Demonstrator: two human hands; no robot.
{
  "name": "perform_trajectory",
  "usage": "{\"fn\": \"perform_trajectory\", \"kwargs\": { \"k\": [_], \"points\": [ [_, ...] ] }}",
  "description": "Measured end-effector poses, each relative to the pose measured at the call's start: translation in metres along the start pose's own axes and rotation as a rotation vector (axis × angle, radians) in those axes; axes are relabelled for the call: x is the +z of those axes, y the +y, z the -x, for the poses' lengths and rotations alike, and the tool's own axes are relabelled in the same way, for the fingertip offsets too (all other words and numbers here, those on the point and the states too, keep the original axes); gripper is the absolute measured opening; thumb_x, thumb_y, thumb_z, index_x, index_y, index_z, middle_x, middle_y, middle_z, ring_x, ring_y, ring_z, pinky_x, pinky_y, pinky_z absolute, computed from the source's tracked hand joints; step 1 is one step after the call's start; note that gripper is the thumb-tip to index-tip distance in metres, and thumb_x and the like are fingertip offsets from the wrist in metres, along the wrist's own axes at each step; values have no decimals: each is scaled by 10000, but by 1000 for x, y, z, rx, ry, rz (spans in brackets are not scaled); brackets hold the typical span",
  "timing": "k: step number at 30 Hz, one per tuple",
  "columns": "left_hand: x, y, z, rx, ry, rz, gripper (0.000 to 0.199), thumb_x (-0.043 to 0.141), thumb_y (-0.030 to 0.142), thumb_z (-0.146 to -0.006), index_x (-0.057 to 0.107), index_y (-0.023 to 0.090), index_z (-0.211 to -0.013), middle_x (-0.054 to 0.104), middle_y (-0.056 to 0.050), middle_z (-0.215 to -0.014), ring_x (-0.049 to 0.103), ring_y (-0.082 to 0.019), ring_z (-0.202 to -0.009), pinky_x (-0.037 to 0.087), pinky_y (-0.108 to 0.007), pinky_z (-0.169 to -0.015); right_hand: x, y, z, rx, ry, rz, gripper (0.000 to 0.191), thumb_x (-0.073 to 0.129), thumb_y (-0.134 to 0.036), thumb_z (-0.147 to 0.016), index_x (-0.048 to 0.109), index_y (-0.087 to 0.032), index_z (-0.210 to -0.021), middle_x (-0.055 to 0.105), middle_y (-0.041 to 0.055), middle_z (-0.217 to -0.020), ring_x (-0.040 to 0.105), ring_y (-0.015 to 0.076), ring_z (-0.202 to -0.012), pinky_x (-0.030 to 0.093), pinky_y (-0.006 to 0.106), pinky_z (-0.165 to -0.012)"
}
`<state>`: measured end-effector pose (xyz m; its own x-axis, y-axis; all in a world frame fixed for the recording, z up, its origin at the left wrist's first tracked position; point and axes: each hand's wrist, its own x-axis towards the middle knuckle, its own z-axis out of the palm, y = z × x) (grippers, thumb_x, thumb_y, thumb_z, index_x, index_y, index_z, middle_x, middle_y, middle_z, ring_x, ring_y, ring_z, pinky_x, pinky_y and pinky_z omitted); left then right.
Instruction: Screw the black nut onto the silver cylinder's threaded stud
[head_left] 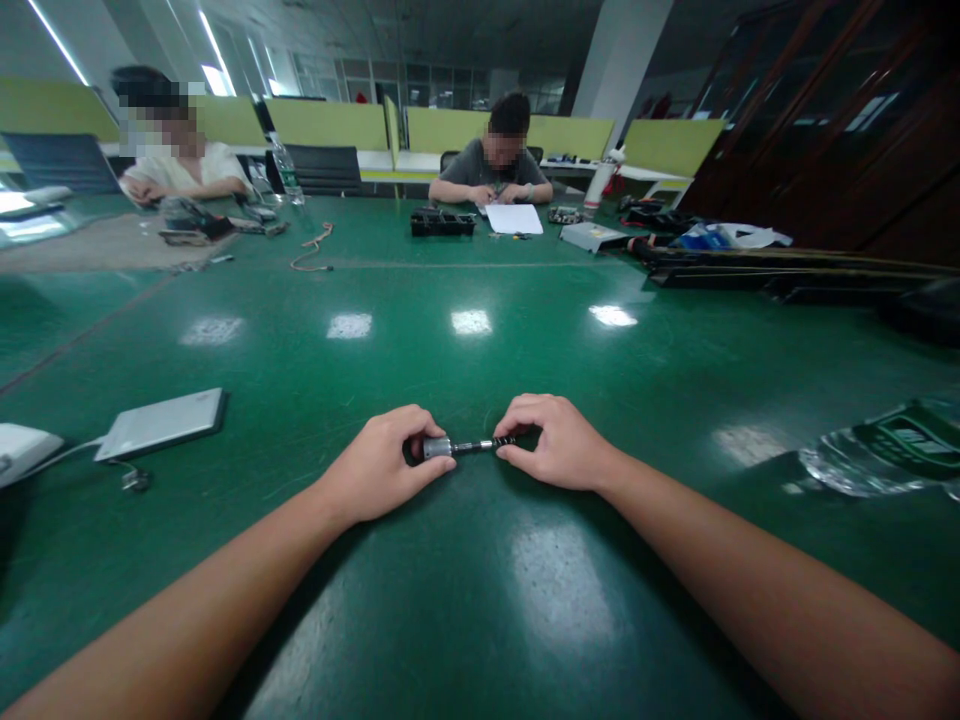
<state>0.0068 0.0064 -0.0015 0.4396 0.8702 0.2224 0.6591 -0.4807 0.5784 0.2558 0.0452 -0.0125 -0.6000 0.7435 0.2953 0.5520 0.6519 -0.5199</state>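
Currently, left hand (386, 465) pinches silver metal cylinder (436, 448); right hand (564, 445) pinches black ribbed end (504, 440) of slim metal shaft (471, 447). Long axis: crosswise between hands, over green surface (442, 600). Neither hand nearer.

Yellow-green partitions (326, 123) and a pale pillar (621, 50) stand beyond the glossy green table (465, 370).

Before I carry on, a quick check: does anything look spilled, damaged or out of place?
Nothing looks clearly spilled or damaged. The bottle at the right edge looks tipped over, though lens stretch could explain that. The metal cylinder in the left hand and the thin rod reaching the right hand look in line.
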Motion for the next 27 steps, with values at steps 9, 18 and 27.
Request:
{"fn": "perform_trajectory", "kwargs": {
  "k": [9,18,27],
  "points": [
    [0,-3,-1,49,-59,49,247,738,336,-778,644,185,-949,651,-30,-886,609,-175,-783,473,-289,-725,13,-10,-1,-54,-10,-43,130,750,-202,-773,736,-205,-903,718,26,-840,630,166,-801,454,318,-783],
    [-1,0,-1,74,-100,34,223,701,303,-802,655,195,-992,661,-32,-884,616,-177,-798,477,-292,-738,21,-21,-2,-83,-43,-48,110,738,-236,-811,738,-214,-919,739,26,-856,646,173,-838,438,330,-827],
    [3,3,0,43,-60,33,185,729,283,-770,636,185,-897,632,-14,-823,601,-165,-750,458,-271,-679,22,-22,-1,-94,-41,-48,109,716,-215,-819,732,-204,-927,732,27,-852,640,171,-825,438,318,-803]
  ]
}}
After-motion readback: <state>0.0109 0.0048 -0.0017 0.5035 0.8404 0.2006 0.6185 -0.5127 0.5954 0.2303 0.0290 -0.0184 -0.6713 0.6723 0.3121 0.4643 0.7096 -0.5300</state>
